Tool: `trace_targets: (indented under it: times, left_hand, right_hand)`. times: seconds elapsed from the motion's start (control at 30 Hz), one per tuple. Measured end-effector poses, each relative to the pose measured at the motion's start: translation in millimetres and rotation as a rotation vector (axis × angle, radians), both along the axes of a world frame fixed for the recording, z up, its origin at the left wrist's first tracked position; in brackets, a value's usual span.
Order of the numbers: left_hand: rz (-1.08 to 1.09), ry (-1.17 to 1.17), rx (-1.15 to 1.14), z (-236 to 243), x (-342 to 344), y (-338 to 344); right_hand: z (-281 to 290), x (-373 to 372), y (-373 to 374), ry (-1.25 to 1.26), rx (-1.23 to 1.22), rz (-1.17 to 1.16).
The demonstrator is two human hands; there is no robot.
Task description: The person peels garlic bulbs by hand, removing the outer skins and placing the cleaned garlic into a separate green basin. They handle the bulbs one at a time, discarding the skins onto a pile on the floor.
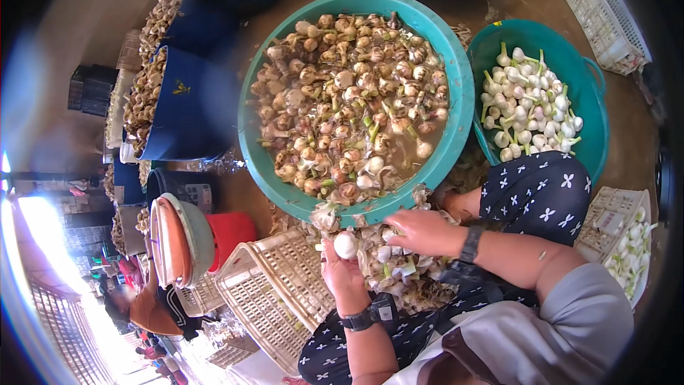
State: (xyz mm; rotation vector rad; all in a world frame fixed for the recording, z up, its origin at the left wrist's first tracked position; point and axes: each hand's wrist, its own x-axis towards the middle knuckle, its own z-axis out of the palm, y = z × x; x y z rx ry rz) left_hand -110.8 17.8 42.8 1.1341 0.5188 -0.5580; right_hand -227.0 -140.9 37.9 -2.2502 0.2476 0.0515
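Observation:
My left hand [343,278] holds a peeled white garlic bulb [346,244] upright, its fingers wrapped round the lower part. To its right, my right hand [427,233] is at the near rim of a big green tub [462,93], its fingers curled near a small whitish bit; what they hold is too small to make out. The tub holds muddy water and many unpeeled garlic bulbs [349,93] with brown skins and short stems. Below both hands, a heap of loose garlic skins [413,281] lies between my legs.
A green basin [595,125] of clean white garlic stands at the right, beyond my knee. White plastic crates [274,278] stand at left, far right and lower right. Blue tubs [189,110] of unpeeled garlic line the left, near a red bucket [231,235]. Other people sit at lower left.

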Motion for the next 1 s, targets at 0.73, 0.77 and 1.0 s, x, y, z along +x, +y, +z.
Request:
trace_targets:
  times: [0.73, 0.77, 1.0]
  left_hand:
    - [-0.211, -0.327, 0.325, -46.0, -6.5, -67.4]
    - [-0.18, -0.342, 0.33, -45.4, -2.4, -52.2]
    - [-0.636, -0.301, 0.243, -19.1, -3.4, 3.7]
  right_hand:
    - [-29.5, 95.6, 22.7, -0.536, 0.563, -0.634]
    - [-8.4, 84.8, 18.0, -0.547, 0.575, -0.602]
    - [11.6, 44.1, 15.1, -0.26, -0.243, 0.365]
